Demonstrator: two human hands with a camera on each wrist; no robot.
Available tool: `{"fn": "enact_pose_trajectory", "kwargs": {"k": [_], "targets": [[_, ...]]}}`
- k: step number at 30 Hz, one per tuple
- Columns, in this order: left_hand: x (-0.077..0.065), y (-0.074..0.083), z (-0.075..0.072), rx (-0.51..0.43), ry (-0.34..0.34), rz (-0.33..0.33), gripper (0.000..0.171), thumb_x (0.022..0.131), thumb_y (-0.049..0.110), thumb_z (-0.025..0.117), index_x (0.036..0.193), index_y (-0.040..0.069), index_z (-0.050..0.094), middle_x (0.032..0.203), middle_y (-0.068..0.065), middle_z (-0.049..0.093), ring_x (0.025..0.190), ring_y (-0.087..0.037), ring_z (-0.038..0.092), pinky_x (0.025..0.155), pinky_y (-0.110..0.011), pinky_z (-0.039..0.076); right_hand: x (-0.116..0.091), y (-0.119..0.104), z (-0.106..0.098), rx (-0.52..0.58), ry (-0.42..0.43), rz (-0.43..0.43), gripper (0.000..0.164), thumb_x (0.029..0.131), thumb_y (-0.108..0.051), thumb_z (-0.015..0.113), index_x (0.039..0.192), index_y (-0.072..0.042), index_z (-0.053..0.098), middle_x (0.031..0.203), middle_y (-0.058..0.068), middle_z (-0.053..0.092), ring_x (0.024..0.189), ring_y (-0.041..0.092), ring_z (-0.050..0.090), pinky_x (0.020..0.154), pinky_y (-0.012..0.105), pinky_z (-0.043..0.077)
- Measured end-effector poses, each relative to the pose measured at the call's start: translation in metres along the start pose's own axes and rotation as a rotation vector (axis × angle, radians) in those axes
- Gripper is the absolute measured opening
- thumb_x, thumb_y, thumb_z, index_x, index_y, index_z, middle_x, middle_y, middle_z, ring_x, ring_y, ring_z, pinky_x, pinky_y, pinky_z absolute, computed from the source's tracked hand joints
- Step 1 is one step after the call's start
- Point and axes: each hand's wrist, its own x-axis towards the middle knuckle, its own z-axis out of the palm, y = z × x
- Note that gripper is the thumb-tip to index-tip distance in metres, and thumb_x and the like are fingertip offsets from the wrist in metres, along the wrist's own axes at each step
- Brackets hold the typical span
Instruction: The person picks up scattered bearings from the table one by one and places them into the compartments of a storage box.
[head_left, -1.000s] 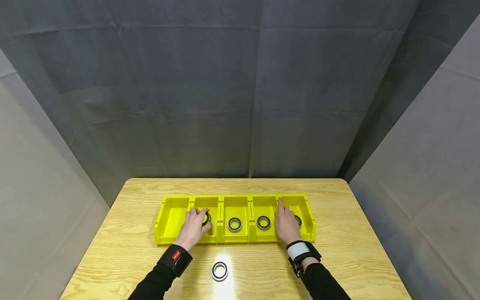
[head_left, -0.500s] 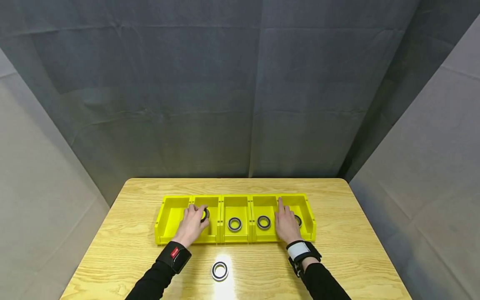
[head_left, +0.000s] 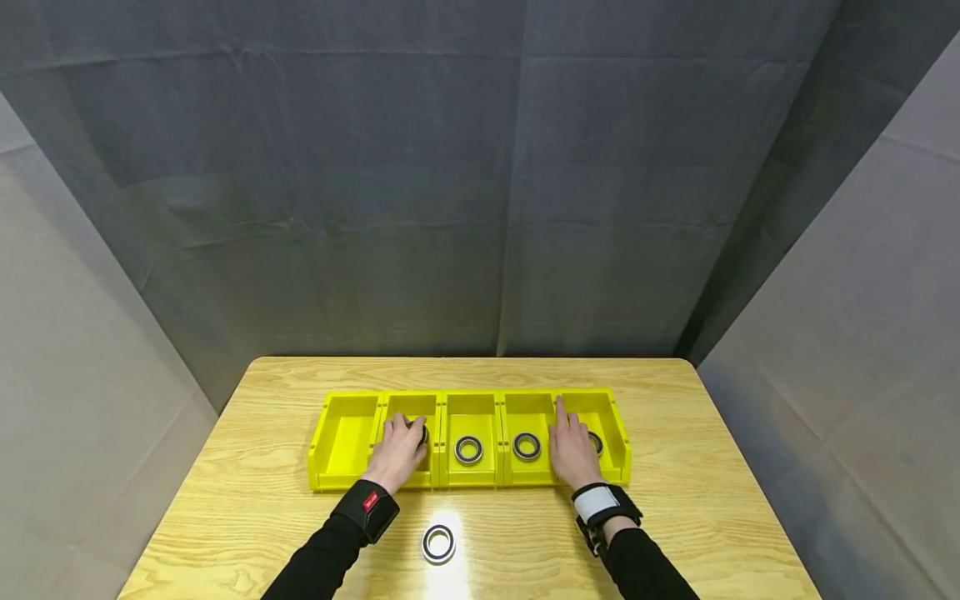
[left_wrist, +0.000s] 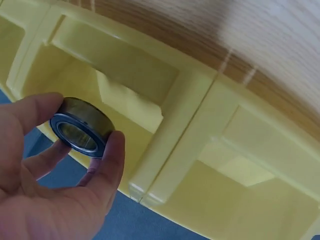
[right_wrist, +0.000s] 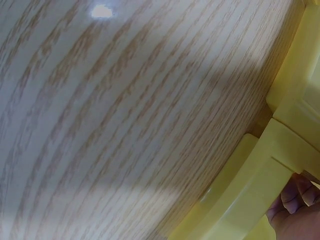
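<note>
My left hand (head_left: 397, 454) pinches a ball bearing (left_wrist: 77, 127) between thumb and fingertips, over the second yellow bin (head_left: 412, 402) from the left. The bearing is a metal ring with a dark seal, tilted in the left wrist view; my fingers partly cover it in the head view. My right hand (head_left: 573, 454) rests at the divider between the two rightmost bins, its index finger extended along the divider's top. Beside it, one bearing (head_left: 596, 443) in the rightmost bin is partly hidden. In the right wrist view, only part of the right hand (right_wrist: 295, 210) shows behind the bin wall.
One bearing (head_left: 468, 450) lies in the middle bin and another bearing (head_left: 527, 447) in the bin right of it. A loose bearing (head_left: 438, 544) lies on the wooden table (head_left: 517, 542) in front. Grey curtains (head_left: 390, 208) stand behind and at both sides.
My left hand first shifted slightly back and left, then moved right with the bearing, still over the second bin. My right hand has stayed in place.
</note>
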Motion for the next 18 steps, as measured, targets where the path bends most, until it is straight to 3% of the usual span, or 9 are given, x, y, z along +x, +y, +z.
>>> {"fn": "enact_pose_trajectory", "kwargs": {"k": [5,9,14,18], "targets": [[0.003,0.001,0.006,0.042,-0.043,0.010,0.044,0.090,0.004,0.072,0.132,-0.002,0.060,0.117,-0.033,0.051,0.102,-0.046,0.053,0.061,-0.045,0.055,0.000,0.000,0.000,0.003,-0.009,0.012,0.056,0.105,-0.014,0.049,0.156,0.000,0.030,0.126,0.028,0.057,0.100,0.041,0.058,0.076,0.051,0.053],[0.005,0.002,0.011,0.049,-0.066,0.010,0.034,0.090,0.002,0.071,0.122,-0.003,0.063,0.109,-0.033,0.053,0.096,-0.047,0.054,0.061,-0.047,0.054,-0.001,0.000,0.000,0.005,-0.015,0.018,0.056,0.106,-0.015,0.048,0.156,-0.001,0.029,0.128,0.028,0.056,0.100,0.041,0.057,0.075,0.051,0.053],[0.006,0.001,0.018,0.031,-0.097,-0.046,0.018,0.087,0.000,0.071,0.103,-0.001,0.064,0.102,-0.032,0.055,0.092,-0.049,0.056,0.062,-0.055,0.057,-0.001,-0.001,0.000,0.007,-0.013,0.012,0.056,0.105,-0.014,0.048,0.156,0.000,0.029,0.127,0.028,0.056,0.100,0.041,0.058,0.076,0.051,0.053],[0.008,0.001,0.026,0.054,-0.122,-0.082,0.015,0.086,-0.004,0.071,0.099,-0.001,0.065,0.103,-0.032,0.055,0.095,-0.051,0.056,0.063,-0.057,0.057,-0.001,0.000,-0.001,0.005,-0.007,0.011,0.056,0.105,-0.014,0.049,0.156,0.000,0.030,0.126,0.028,0.057,0.099,0.041,0.058,0.076,0.051,0.053]]}}
